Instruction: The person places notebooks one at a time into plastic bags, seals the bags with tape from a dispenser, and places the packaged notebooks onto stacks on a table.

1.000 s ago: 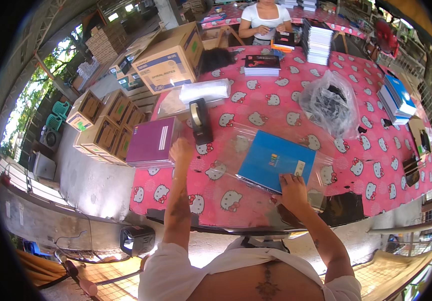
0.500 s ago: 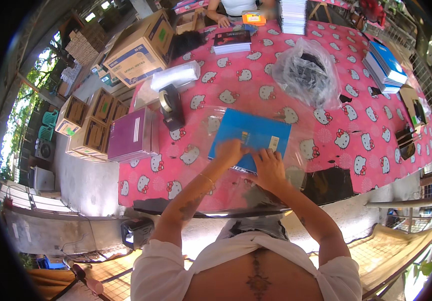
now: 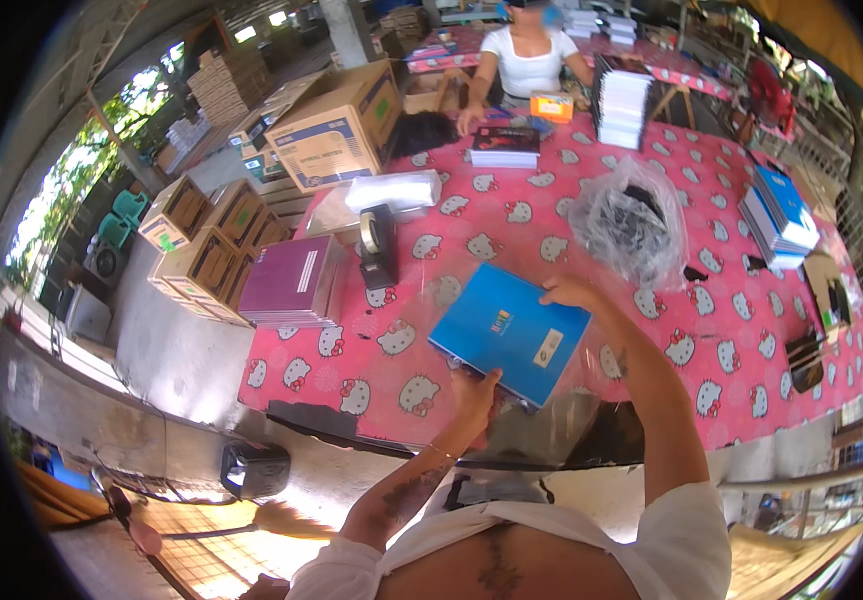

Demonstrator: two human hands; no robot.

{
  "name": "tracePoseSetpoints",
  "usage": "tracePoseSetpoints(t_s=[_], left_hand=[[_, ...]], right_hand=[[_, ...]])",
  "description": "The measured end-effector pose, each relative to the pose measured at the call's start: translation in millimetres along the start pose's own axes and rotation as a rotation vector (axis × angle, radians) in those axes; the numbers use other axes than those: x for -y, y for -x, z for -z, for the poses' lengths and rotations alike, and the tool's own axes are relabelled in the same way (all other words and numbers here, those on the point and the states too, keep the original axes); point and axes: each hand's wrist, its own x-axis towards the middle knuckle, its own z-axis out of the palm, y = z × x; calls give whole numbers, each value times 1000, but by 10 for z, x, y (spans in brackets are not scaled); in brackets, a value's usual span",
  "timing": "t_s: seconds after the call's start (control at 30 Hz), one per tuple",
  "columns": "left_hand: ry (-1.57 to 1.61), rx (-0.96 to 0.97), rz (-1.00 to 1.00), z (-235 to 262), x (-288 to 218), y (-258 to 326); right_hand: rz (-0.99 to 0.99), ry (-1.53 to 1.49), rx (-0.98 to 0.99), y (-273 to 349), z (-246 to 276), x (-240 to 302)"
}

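Clamped by both hands: one blue notebook [image 3: 511, 333], cover up, set askew over the near middle of the table. Left hand [image 3: 476, 395]: thumb over the near edge, other fingers mostly hidden beneath. Right hand [image 3: 571, 292]: closed on the far right corner, thumb side uppermost. Whether the notebook touches the table: cannot tell.

Clear plastic [image 3: 563, 425]: by the near table edge, partly under the notebook. Pink tablecloth [image 3: 281, 360]: cat-face print, dark patches along the near edge.

Purple notebooks [image 3: 286, 280]: one stack, left of the blue notebook, well apart from it. Tape dispenser [image 3: 376, 250]: black, upright, just beside that stack. Small cartons [image 3: 211, 240]: piled left of the table.

Clear bag [image 3: 631, 225]: dark contents, beyond the right hand. Blue notebooks [image 3: 781, 215]: stacked near the right edge. White bundle [image 3: 393, 190]: behind the dispenser. Large carton [image 3: 326, 140]: brown, at far left.

Dark-covered notebooks [image 3: 504, 148]: low stack, far side. Orange box [image 3: 551, 107]: behind it. Tall stack [image 3: 621, 105]: right of the box. Co-worker [image 3: 526, 60]: white top, across the table. Fan [image 3: 771, 95]: red, far right.
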Motion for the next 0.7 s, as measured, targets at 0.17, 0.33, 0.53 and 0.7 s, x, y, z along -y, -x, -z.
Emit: tracePoseSetpoints(t_s=[0.17, 0.33, 0.53, 0.7], left_hand=[[-437, 11, -490, 269, -444, -442], [-479, 311, -428, 514, -802, -1118], [-444, 388, -318, 1063, -216, -948], [-1341, 582, -887, 1712, -112, 57]], right_hand=[[-109, -470, -77, 823, -217, -90], [-195, -963, -531, 1028, -1028, 319], [-142, -532, -614, 1393, -1784, 285], [87, 47, -396, 2177, -2221, 492]])
